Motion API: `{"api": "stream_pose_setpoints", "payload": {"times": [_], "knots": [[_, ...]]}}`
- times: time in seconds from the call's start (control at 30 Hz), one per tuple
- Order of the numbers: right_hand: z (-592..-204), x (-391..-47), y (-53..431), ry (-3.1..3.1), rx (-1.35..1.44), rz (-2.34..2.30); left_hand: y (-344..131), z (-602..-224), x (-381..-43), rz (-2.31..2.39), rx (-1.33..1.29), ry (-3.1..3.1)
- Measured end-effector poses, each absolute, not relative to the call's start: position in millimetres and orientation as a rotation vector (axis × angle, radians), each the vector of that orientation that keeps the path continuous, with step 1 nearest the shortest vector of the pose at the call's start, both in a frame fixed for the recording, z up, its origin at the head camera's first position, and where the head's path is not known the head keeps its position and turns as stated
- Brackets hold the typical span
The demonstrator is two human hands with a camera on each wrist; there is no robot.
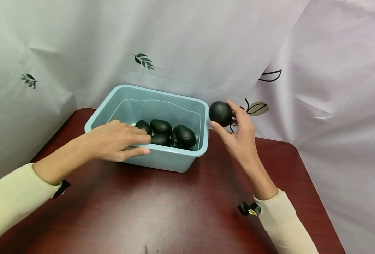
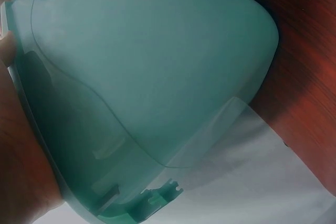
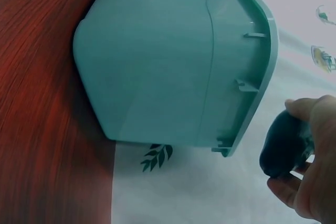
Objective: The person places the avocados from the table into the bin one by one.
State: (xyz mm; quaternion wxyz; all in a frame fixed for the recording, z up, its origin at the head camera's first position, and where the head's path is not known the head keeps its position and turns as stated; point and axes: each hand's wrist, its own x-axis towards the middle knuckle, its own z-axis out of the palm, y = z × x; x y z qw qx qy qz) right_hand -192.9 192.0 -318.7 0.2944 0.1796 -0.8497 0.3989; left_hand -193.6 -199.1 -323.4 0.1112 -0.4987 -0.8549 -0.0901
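Note:
My right hand (image 1: 238,135) grips a dark avocado (image 1: 220,113) between thumb and fingers, just off the right end of a light blue plastic bin (image 1: 162,160). The right wrist view shows the same avocado (image 3: 283,142) in the fingers, apart from the bin's outer wall (image 3: 152,61). Over the bin's near rim lies my left hand (image 1: 117,141), its thumb outside and its fingers reaching inside. Several dark avocados (image 1: 185,136) lie on the bin's floor by those fingers; the left fingertips are partly hidden. In the left wrist view the bin's wall (image 2: 157,66) fills most of the picture.
The bin stands on a dark red wooden table (image 1: 162,208), near its back edge. Behind and beside the table hangs a pale curtain (image 1: 187,46) with leaf prints. A small black device (image 1: 249,209) sits at the right sleeve cuff.

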Motion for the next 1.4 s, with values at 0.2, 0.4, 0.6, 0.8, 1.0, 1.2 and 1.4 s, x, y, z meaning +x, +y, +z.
{"api": "stream_pose_setpoints", "payload": {"times": [0.2,0.4,0.6,0.8,1.0,1.2,1.4], "knots": [[-319,-192,188,-2.253,0.496,1.052,-200,-323,-191,-0.263,-1.470,-2.505],[-316,-190,176,-2.230,0.553,1.066,-202,-322,-189,-0.246,-1.461,-2.523],[-317,-190,158,-2.249,0.651,1.032,-205,-324,-189,-0.253,-1.465,-2.504],[-318,-188,141,-2.305,0.769,0.997,-206,-326,-189,-0.257,-1.467,-2.484],[-318,-184,131,-2.386,0.852,0.962,-206,-326,-188,-0.247,-1.459,-2.491],[-318,-182,126,-2.420,0.895,0.901,-206,-326,-189,-0.245,-1.462,-2.484],[-318,-182,127,-2.355,0.921,0.899,-207,-325,-188,-0.246,-1.461,-2.483]]}}
